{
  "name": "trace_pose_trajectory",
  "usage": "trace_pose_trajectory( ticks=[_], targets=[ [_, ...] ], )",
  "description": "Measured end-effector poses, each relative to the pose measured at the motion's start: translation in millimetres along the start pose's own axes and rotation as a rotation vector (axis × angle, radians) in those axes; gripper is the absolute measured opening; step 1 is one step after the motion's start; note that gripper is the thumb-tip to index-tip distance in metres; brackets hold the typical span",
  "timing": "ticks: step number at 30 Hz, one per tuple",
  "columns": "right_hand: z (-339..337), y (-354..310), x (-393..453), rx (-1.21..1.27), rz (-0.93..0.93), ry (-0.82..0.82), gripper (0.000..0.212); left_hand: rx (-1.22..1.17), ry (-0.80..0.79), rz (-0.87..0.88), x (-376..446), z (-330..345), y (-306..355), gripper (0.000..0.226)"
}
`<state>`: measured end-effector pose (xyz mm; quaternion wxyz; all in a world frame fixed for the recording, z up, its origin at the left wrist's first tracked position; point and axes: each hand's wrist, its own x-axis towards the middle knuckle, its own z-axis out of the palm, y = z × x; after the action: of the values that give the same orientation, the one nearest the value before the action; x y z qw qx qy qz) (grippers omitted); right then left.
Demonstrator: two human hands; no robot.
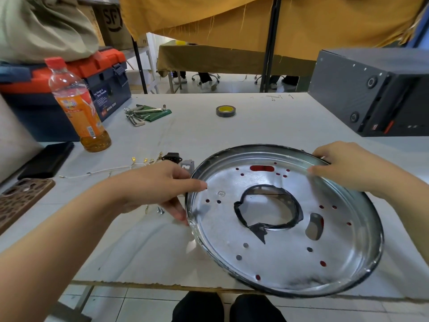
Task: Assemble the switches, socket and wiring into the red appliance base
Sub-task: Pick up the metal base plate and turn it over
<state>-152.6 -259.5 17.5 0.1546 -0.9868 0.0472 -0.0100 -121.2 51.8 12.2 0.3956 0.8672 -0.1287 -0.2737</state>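
A round metal plate (pixel 274 259) with a taped centre cutout and several small holes lies at the table's front right; red shows through its holes. My left hand (pixel 160 187) pinches its left rim, thumb outside, fingers over the edge. My right hand (pixel 348 168) grips the far right rim. Left of the plate lie a black socket (pixel 172 157), a small grey switch (pixel 187 165), white wires with brass terminals (pixel 120 169) and two screws (pixel 160 210).
An orange drink bottle (pixel 80 105), a blue and orange toolbox (pixel 69 89), hex keys on a green pouch (pixel 146 113), a tape roll (pixel 225 111), a black machine (pixel 376 94) at the right, and two phones (pixel 46 159) at the left edge.
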Motion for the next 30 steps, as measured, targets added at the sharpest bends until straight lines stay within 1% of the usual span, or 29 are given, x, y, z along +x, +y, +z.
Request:
trace_pose_trajectory(
  ticks=[2,4,9,12,14,16,18,20,22,25,30],
  targets=[
    [0,-2,-1,0.019,-0.001,0.006,0.017,-0.027,0.059,0.02,0,6,-2,0.026],
    [1,-2,0,0.031,-0.009,0.056,0.021,-0.031,0.137,0.032,2,8,-2,0.017],
    [5,-2,2,0.075,-0.015,0.205,0.017,-0.047,0.314,0.031,9,1,5,0.019],
    [6,-2,3,0.101,-0.015,0.309,0.021,-0.092,0.398,0.058,12,-3,9,0.024],
    [5,-2,4,0.131,-0.023,0.379,0.027,-0.177,0.43,0.091,13,-2,13,0.019],
    [3,-2,3,0.161,-0.029,0.443,0.026,-0.256,0.465,0.143,13,1,16,0.014],
    [0,-3,3,0.172,-0.033,0.499,0.025,-0.29,0.508,0.195,13,3,18,0.011],
    [-2,-4,2,0.194,-0.046,0.554,0.032,-0.298,0.543,0.231,11,3,20,0.007],
    [-5,-6,0,0.211,-0.064,0.593,0.035,-0.313,0.564,0.239,10,3,22,0.012],
    [-7,-7,-2,0.215,-0.089,0.622,0.031,-0.328,0.589,0.251,8,3,22,0.021],
    [-9,-8,-5,0.258,-0.102,0.629,0.026,-0.336,0.6,0.258,5,4,23,0.023]
  ],
)
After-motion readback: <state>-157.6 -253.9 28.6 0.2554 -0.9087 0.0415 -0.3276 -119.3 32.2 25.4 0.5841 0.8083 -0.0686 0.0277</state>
